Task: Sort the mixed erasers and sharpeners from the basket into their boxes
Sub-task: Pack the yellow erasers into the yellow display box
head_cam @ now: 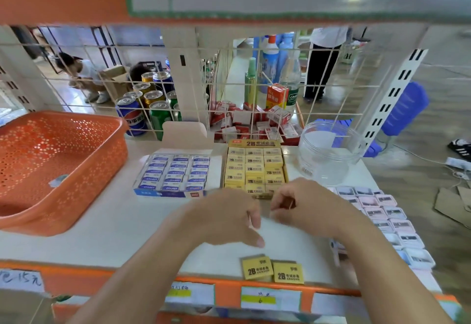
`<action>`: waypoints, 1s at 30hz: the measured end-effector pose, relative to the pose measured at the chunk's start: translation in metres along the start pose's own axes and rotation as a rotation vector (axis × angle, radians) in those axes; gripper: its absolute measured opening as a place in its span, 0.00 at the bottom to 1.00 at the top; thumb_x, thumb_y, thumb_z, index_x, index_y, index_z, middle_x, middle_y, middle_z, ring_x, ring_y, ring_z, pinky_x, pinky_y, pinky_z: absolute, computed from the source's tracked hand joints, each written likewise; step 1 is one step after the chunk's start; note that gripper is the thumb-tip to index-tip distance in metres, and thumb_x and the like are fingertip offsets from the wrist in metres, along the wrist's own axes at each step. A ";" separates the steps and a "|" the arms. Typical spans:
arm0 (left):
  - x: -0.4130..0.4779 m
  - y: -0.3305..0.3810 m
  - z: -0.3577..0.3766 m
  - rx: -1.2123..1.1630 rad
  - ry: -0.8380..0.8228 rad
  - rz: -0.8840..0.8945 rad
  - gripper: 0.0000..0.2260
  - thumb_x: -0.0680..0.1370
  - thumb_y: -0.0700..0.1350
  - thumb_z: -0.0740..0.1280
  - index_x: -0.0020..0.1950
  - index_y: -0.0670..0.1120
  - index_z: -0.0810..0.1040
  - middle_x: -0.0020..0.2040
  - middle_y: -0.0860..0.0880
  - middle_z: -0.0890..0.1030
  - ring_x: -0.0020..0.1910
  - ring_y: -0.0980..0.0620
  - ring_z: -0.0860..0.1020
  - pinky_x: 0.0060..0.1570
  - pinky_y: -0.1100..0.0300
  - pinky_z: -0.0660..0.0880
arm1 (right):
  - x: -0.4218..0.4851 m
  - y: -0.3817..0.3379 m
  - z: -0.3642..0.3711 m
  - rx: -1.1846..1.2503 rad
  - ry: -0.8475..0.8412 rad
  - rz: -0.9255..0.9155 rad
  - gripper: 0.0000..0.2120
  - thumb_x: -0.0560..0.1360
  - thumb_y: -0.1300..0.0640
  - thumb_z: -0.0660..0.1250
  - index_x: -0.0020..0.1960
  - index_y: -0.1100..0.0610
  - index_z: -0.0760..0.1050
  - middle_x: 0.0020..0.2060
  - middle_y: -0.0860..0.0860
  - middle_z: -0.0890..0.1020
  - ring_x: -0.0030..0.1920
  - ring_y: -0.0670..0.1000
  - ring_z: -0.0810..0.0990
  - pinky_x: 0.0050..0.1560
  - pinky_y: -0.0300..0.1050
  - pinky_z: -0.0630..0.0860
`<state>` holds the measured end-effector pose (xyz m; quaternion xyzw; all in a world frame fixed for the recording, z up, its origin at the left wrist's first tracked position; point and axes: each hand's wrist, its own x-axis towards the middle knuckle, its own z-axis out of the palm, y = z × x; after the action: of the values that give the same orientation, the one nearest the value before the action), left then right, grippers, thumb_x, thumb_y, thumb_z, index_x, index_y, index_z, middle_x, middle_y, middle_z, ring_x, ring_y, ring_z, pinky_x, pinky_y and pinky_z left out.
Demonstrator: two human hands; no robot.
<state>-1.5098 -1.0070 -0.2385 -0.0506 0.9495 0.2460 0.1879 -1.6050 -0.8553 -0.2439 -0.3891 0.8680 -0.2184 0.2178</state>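
The left hand (229, 219) and the right hand (300, 204) hang close together above the white shelf (127, 229), knuckles up, fingertips facing each other across a narrow gap. The fingers of both are curled in as if pinching. A thin pale sliver shows at the left fingers (251, 221) and another at the right fingers (290, 204). I cannot tell what these are, or whether either hand truly grips anything.

Just nearer the person than the left thumb tip, two loose yellow 2B erasers lie flat with their labels up at the shelf's front edge. The left eraser (257, 267) and the right eraser (289, 272) touch side by side. Their long axes run left to right, and the print reads toward the person.

Straight beyond the fingertips stands the yellow 2B eraser box (254, 168), its long axis running away from the person and its near end hidden behind the right knuckles. It is packed three across, each eraser lying crosswise. Beyond and to the left of the left fingers is the blue eraser box (173, 170), filled the same way, its lid flap standing up at the far end.

Well to the left of the left hand sits the orange basket (63, 158) with one small greyish item (58, 180) inside. Past the right wrist lie rows of small pink and white packs (382, 211). A clear plastic jar (328, 150) stands beyond them.
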 end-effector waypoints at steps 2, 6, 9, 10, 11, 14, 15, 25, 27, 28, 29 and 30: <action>-0.005 0.006 0.009 0.004 -0.119 -0.008 0.18 0.70 0.57 0.74 0.56 0.54 0.78 0.43 0.61 0.74 0.50 0.55 0.78 0.53 0.56 0.76 | -0.015 -0.001 0.000 -0.045 -0.152 0.054 0.05 0.70 0.50 0.73 0.44 0.47 0.78 0.39 0.42 0.78 0.40 0.42 0.77 0.43 0.40 0.76; -0.009 0.010 0.021 -0.001 -0.168 -0.038 0.18 0.69 0.54 0.76 0.56 0.55 0.77 0.41 0.59 0.74 0.48 0.53 0.78 0.53 0.55 0.75 | -0.027 -0.005 0.008 -0.104 -0.295 0.091 0.11 0.67 0.49 0.75 0.47 0.46 0.77 0.39 0.42 0.77 0.43 0.44 0.77 0.46 0.43 0.75; -0.009 0.009 0.023 -0.025 -0.154 -0.061 0.16 0.68 0.53 0.76 0.53 0.54 0.77 0.41 0.59 0.75 0.49 0.52 0.79 0.53 0.54 0.76 | -0.030 -0.007 0.011 -0.130 -0.321 0.098 0.11 0.65 0.50 0.76 0.45 0.47 0.78 0.38 0.42 0.78 0.44 0.46 0.78 0.52 0.49 0.77; -0.009 0.007 0.023 -0.026 -0.149 -0.059 0.16 0.69 0.53 0.76 0.53 0.53 0.78 0.41 0.59 0.75 0.48 0.52 0.79 0.51 0.55 0.76 | -0.031 -0.007 0.011 -0.133 -0.323 0.101 0.11 0.65 0.51 0.76 0.45 0.48 0.79 0.39 0.43 0.79 0.44 0.46 0.79 0.52 0.50 0.77; -0.008 0.006 0.024 -0.022 -0.142 -0.049 0.15 0.69 0.52 0.76 0.52 0.52 0.79 0.40 0.59 0.75 0.47 0.53 0.78 0.49 0.58 0.76 | -0.031 -0.007 0.011 -0.135 -0.330 0.101 0.10 0.65 0.51 0.76 0.45 0.49 0.79 0.40 0.43 0.81 0.45 0.47 0.80 0.52 0.51 0.77; -0.007 0.003 0.027 -0.045 -0.090 -0.026 0.11 0.71 0.52 0.75 0.51 0.52 0.79 0.38 0.58 0.75 0.42 0.56 0.75 0.44 0.61 0.72 | -0.033 -0.007 0.011 -0.125 -0.356 0.089 0.08 0.67 0.54 0.76 0.44 0.50 0.80 0.43 0.45 0.82 0.46 0.47 0.80 0.52 0.49 0.77; -0.007 0.001 0.027 -0.064 -0.061 -0.022 0.10 0.72 0.51 0.74 0.50 0.52 0.79 0.39 0.58 0.75 0.41 0.57 0.75 0.44 0.62 0.72 | -0.033 -0.007 0.010 -0.117 -0.360 0.085 0.07 0.67 0.54 0.75 0.43 0.49 0.79 0.43 0.45 0.82 0.45 0.47 0.80 0.51 0.47 0.77; 0.029 -0.009 -0.016 -0.044 0.410 -0.005 0.09 0.76 0.46 0.70 0.37 0.49 0.74 0.37 0.54 0.75 0.37 0.55 0.74 0.39 0.62 0.71 | -0.012 0.015 -0.006 0.105 0.107 0.020 0.05 0.72 0.55 0.71 0.40 0.50 0.75 0.36 0.45 0.78 0.33 0.43 0.74 0.36 0.35 0.71; 0.042 -0.009 -0.019 -0.022 0.427 -0.014 0.05 0.76 0.46 0.70 0.44 0.45 0.78 0.41 0.51 0.76 0.39 0.55 0.75 0.40 0.61 0.72 | -0.002 0.018 -0.008 0.108 0.255 0.003 0.07 0.72 0.56 0.71 0.39 0.49 0.73 0.37 0.45 0.77 0.35 0.42 0.73 0.36 0.33 0.69; 0.048 -0.010 -0.019 -0.013 0.428 -0.019 0.05 0.76 0.45 0.70 0.44 0.44 0.79 0.40 0.50 0.76 0.37 0.56 0.74 0.39 0.63 0.71 | 0.002 0.018 -0.009 0.110 0.297 -0.001 0.07 0.73 0.56 0.70 0.39 0.49 0.73 0.38 0.45 0.77 0.36 0.42 0.73 0.36 0.31 0.69; 0.053 -0.010 -0.018 0.001 0.419 -0.020 0.07 0.77 0.45 0.69 0.43 0.42 0.78 0.39 0.47 0.75 0.35 0.57 0.73 0.38 0.63 0.71 | 0.006 0.019 -0.009 0.106 0.329 -0.002 0.07 0.73 0.57 0.70 0.40 0.49 0.72 0.39 0.45 0.77 0.36 0.41 0.73 0.37 0.30 0.69; 0.057 -0.011 -0.016 0.019 0.411 -0.019 0.08 0.77 0.44 0.69 0.44 0.40 0.78 0.38 0.47 0.75 0.32 0.55 0.72 0.37 0.64 0.71 | 0.010 0.019 -0.008 0.101 0.352 0.002 0.07 0.74 0.57 0.69 0.42 0.49 0.72 0.39 0.45 0.76 0.37 0.41 0.72 0.38 0.29 0.69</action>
<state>-1.5662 -1.0245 -0.2520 -0.1071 0.9697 0.2195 -0.0071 -1.6269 -0.8496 -0.2500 -0.3325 0.8811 -0.3260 0.0821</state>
